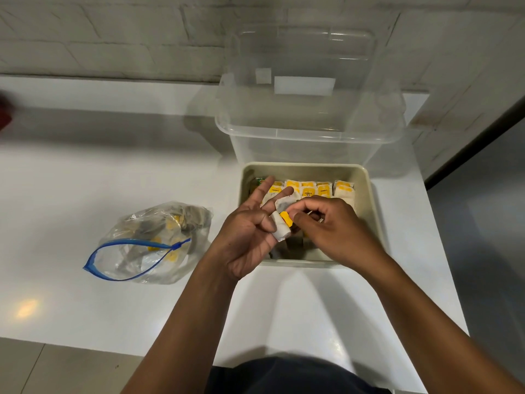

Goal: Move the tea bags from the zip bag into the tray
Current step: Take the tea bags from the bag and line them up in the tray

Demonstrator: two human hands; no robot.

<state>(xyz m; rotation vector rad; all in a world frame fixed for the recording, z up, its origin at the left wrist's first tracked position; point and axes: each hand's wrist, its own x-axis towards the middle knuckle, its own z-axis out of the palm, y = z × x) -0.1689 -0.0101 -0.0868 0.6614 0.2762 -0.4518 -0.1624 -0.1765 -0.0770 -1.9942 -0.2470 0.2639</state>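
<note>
Over the near left corner of the tray (369, 200) both hands meet. Left hand (250, 231) is turned palm up, its index and middle fingers stretched out straight toward the rows already in the tray, while its other fingers and thumb bend round a white tea bag (279, 230) with a yellow tag that lies across them; so this hand grips the bag though it is half spread. Right hand (335, 226) comes in from the right, knuckles up, fingers curled, with thumb and forefinger closed in a pinch at the bag's upper end and tag, touching the left fingers there. Whether it holds the paper or only the string I cannot tell. Tea bags (312, 190) with yellow labels stand packed in rows along the tray's far side, and a few darker ones lie under the hands near its front wall. Zip bag (147, 243) lies well to the left on the white tabletop (113, 172), apart from the tray, its blue-edged mouth gaping toward the person and more bags bunched in its far end. Behind the tray, touching its far rim, stands a clear box (309, 103).
</note>
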